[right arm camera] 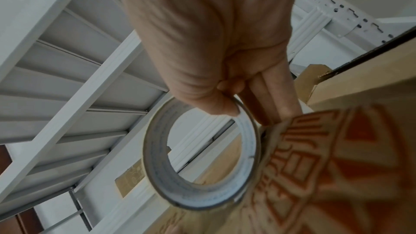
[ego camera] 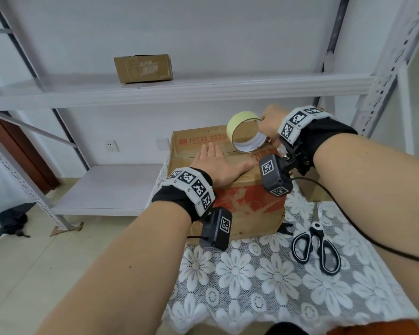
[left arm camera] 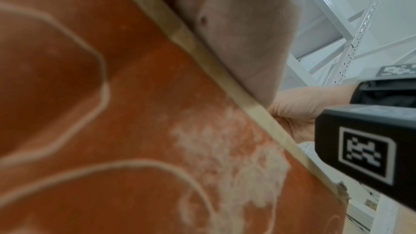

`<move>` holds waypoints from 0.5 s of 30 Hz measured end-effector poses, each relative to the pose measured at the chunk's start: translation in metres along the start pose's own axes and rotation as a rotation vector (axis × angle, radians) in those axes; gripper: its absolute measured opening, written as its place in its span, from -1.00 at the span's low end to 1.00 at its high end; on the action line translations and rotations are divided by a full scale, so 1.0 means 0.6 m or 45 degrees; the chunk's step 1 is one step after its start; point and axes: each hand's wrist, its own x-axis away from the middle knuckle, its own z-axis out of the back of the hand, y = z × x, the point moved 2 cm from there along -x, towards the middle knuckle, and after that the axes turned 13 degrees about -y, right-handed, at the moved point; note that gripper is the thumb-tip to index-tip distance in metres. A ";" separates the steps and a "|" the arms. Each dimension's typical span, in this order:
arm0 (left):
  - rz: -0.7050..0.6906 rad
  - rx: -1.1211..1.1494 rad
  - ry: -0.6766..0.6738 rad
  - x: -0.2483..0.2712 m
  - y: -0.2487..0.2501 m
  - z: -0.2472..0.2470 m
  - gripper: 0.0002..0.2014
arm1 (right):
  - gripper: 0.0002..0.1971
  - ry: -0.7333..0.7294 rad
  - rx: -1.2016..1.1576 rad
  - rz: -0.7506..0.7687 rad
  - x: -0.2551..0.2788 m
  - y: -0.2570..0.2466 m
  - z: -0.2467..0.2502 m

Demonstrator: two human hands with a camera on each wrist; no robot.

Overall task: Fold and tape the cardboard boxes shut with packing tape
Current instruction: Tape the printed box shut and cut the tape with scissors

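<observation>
A brown cardboard box (ego camera: 249,209) with red print stands on the lace-covered table, its top flaps folded down. My left hand (ego camera: 218,163) lies flat on the top, fingers straight, pressing the flaps. My right hand (ego camera: 271,124) grips a roll of pale yellow packing tape (ego camera: 246,134) at the box's far right top edge. In the right wrist view the thumb sits inside the tape roll (right arm camera: 202,163) and the fingers (right arm camera: 272,95) run outside its rim. The left wrist view is filled by the box's red side (left arm camera: 112,113) and my palm (left arm camera: 243,33) on its top edge.
Black-handled scissors (ego camera: 317,245) lie on the lace cloth (ego camera: 264,281) right of the box. A smaller cardboard box (ego camera: 143,67) sits on the white metal shelf (ego camera: 179,90) behind. Another carton (right arm camera: 360,81) stands to the right. A dark bundle (ego camera: 11,220) lies on the floor at left.
</observation>
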 end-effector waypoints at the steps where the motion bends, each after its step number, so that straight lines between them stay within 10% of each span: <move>1: 0.000 -0.002 0.001 0.000 0.000 0.001 0.14 | -0.60 0.052 -0.021 0.028 0.004 -0.001 0.002; 15: -0.074 -0.048 0.023 -0.006 0.034 -0.001 0.06 | -0.67 0.149 -0.306 0.170 0.009 0.022 -0.015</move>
